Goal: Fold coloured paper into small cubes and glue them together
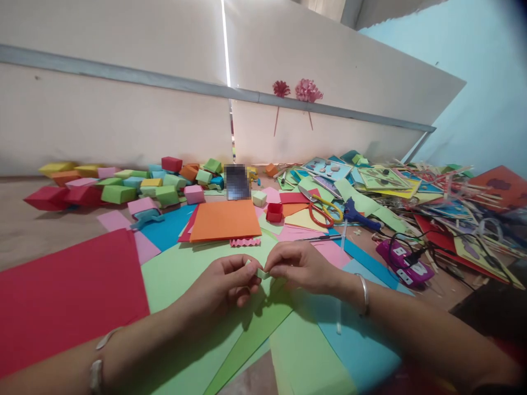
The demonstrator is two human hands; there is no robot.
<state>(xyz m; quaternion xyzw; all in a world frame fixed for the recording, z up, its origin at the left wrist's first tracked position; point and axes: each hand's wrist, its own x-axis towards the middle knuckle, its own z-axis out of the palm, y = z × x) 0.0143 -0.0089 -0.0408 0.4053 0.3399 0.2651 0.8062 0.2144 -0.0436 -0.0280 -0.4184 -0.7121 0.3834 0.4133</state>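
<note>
My left hand [224,282] and my right hand [298,266] meet above large light green paper sheets [177,269]. Both pinch a small folded piece of light green paper [260,271] between fingers and thumbs. Each wrist wears a silver bangle. Just beyond the hands lie a pink zigzag-folded strip [245,242] and an orange sheet [225,219]. A small red paper box [274,212] stands behind the orange sheet.
A big red sheet [66,291] lies at the left, blue sheets [362,351] at the right. Many coloured paper boxes [123,186] are heaped at the back left. Scissors [321,208], a blue glue gun [360,215], a purple device with cables [405,263] and craft cards [382,178] crowd the right.
</note>
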